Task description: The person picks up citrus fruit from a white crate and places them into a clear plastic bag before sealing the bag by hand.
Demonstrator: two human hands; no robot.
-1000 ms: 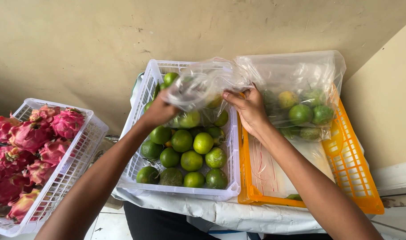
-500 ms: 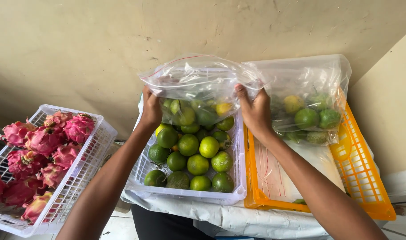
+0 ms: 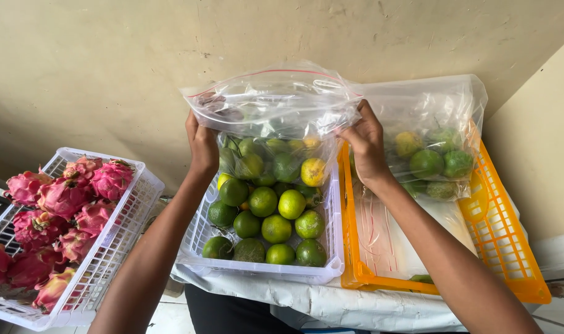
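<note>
Two hands, both mine, raised at centre frame, each pinching one side of a clear plastic bag (image 3: 275,102). My left hand (image 3: 203,143) grips the bag's left edge, fingers closed on the film. My right hand (image 3: 365,145) grips the right edge the same way, knuckles toward the camera. The bag hangs stretched between them, its mouth held wide, a thin red seal line along its top; I cannot tell whether anything sits inside it.

Directly below the bag: one white slotted basket (image 3: 263,269) of green limes (image 3: 263,201), several turning yellow, filling the centre of the frame.

Right of it, touching: one orange slotted crate (image 3: 504,241), lined with plastic sheet. A second clear bag (image 3: 436,111), holding green and yellowish fruit, stands at its far end, upper right.

Lower left of frame, well apart: one white basket (image 3: 118,238) of pink dragon fruit (image 3: 62,198).

Both centre baskets rest on a white-covered surface (image 3: 331,306). Beige wall (image 3: 109,62) behind.
</note>
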